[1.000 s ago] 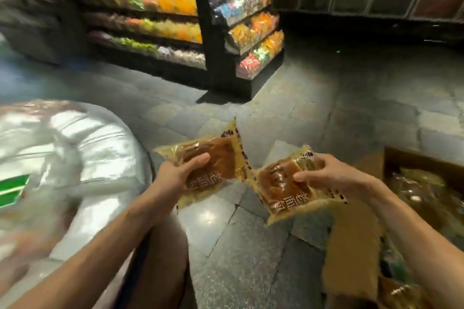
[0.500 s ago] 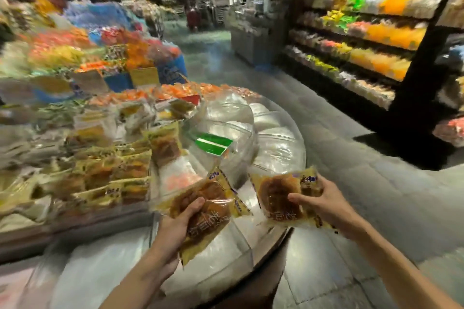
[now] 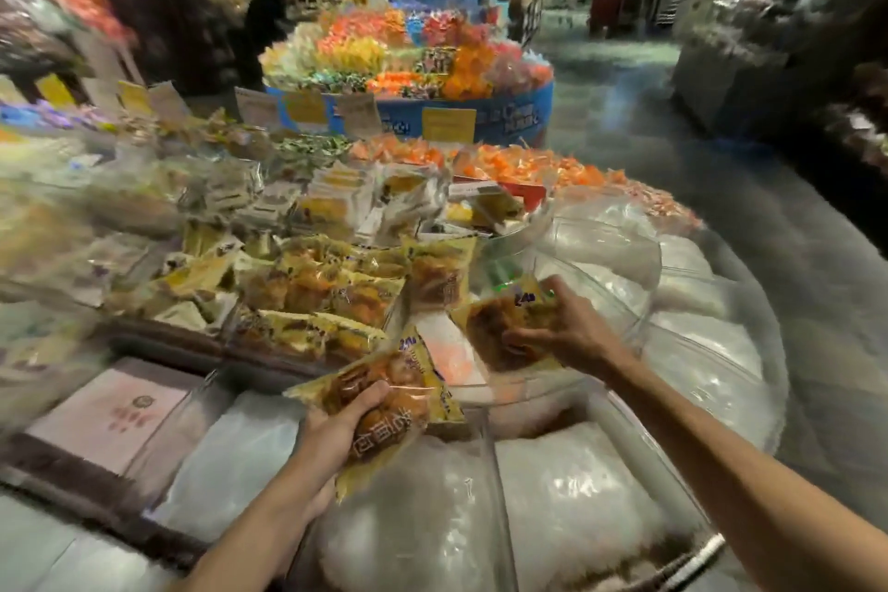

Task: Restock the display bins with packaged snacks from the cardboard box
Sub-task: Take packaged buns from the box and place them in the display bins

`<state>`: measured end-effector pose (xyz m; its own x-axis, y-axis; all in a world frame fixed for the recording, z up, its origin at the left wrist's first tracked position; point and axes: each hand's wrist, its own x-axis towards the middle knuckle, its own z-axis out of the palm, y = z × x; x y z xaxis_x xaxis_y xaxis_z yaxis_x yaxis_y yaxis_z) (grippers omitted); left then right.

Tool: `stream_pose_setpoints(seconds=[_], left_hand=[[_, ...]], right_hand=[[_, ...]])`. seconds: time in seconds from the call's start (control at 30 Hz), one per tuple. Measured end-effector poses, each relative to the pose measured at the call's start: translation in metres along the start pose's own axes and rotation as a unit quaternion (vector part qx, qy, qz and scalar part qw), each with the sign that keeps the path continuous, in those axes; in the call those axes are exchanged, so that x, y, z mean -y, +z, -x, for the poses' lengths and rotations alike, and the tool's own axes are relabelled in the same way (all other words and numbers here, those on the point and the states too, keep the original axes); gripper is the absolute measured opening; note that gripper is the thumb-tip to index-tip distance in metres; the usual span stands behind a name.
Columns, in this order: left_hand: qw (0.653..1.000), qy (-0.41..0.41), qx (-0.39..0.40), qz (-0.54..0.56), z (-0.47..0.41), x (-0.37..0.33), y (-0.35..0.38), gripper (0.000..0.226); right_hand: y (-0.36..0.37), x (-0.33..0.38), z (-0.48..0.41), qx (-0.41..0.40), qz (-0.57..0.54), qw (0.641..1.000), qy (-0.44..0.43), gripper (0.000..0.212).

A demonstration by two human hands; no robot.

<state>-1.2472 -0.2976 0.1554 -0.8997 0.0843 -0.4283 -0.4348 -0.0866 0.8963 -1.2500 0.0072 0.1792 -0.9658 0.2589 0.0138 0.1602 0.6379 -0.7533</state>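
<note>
Both forearms reach up from the lower edge over the round display. The left hand (image 3: 336, 435) sits nearer us. Its thumb is curled over the top face of a yellow-edged snack packet (image 3: 399, 394), which tilts up to the right; we cannot see the fingers beneath it. The right hand (image 3: 574, 332) is stretched farther forward and pinches a second packet (image 3: 495, 332), thumb at its far edge and fingers curled over its near edge. We see this packet held over a clear bin (image 3: 624, 298). To its left lies a pile of like packets (image 3: 331, 288). Blur hides finer detail.
</note>
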Motion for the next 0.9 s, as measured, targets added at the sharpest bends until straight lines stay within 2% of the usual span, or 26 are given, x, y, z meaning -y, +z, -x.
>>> stream_pose_setpoints(seconds=[0.1, 0.17, 0.27, 0.37, 0.53, 0.67, 0.77, 0.83, 0.9], left_hand=[[0.999, 0.005, -0.036, 0.0, -0.005, 0.001, 0.005, 0.077], [0.999, 0.005, -0.032, -0.01, -0.007, 0.003, 0.005, 0.081], [0.999, 0.008, -0.033, -0.018, -0.014, 0.002, 0.002, 0.072], [0.998, 0.016, -0.035, -0.039, -0.023, -0.004, 0.001, 0.063], [0.998, 0.026, -0.014, -0.054, -0.044, -0.018, -0.003, 0.053], [0.997, 0.03, 0.004, -0.069, -0.065, -0.026, -0.01, 0.061], [0.996, 0.036, 0.013, -0.084, -0.078, -0.031, -0.015, 0.057], [0.995, 0.029, 0.022, -0.092, -0.088, -0.032, -0.019, 0.068], [0.995, 0.018, 0.028, -0.095, -0.095, -0.036, -0.022, 0.081]], right_hand=[[0.016, 0.017, -0.06, 0.052, 0.155, 0.984, -0.076, 0.064], [0.033, 0.027, -0.091, 0.084, 0.22, 0.965, -0.115, 0.069], [0.055, 0.034, -0.124, 0.098, 0.31, 0.933, -0.153, 0.067], [0.073, 0.039, -0.147, 0.106, 0.364, 0.905, -0.195, 0.07], [0.107, 0.037, -0.176, 0.145, 0.388, 0.878, -0.239, 0.08], [0.127, 0.036, -0.186, 0.089, 0.484, 0.829, -0.266, 0.08], [0.133, 0.034, -0.186, 0.041, 0.479, 0.831, -0.279, 0.086], [0.135, 0.026, -0.187, 0.018, 0.485, 0.817, -0.312, 0.096], [0.132, 0.022, -0.187, 0.008, 0.499, 0.794, -0.347, 0.096]])
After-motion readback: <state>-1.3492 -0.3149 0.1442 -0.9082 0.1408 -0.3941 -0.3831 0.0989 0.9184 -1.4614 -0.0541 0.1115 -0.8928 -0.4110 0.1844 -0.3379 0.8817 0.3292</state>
